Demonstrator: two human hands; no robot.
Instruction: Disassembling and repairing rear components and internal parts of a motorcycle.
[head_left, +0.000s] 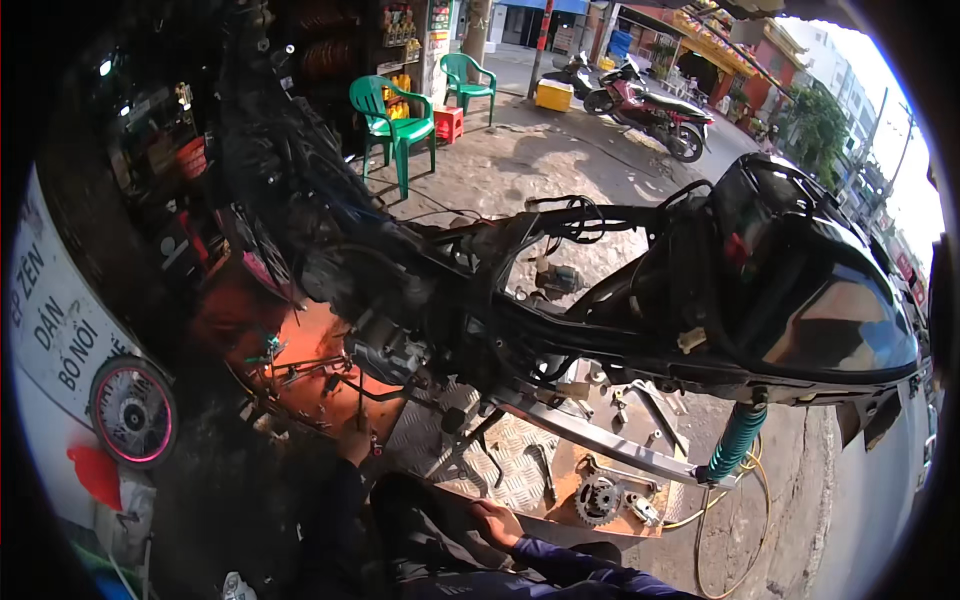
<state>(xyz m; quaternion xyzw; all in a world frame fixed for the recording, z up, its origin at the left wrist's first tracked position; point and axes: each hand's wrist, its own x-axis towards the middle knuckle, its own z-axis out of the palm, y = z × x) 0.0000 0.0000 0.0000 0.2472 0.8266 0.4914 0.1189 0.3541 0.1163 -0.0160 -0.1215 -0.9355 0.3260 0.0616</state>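
Observation:
A stripped motorcycle frame (500, 340) with its engine (385, 345) stretches across the view in front of me. My left hand (355, 440) is low beside the engine, in shade, its fingers closed. A thin upright piece seems to rise from it, but I cannot make out its kind. On my dark-trousered thigh rests my right hand (497, 524), fingers stretched out, holding nothing. Just beyond it is a metal checker plate (450, 455) with tools on it. A toothed sprocket (598, 499) and a wrench (543, 470) lie to the right of that hand.
A teal shock absorber (736, 445) hangs at the rear of the frame, near a coiled yellow hose (765, 510). An orange-red mat (325, 375) holds loose parts. Green chairs (398, 125) and a parked scooter (650, 110) stand behind. A pink-rimmed wheel (133, 412) leans at left.

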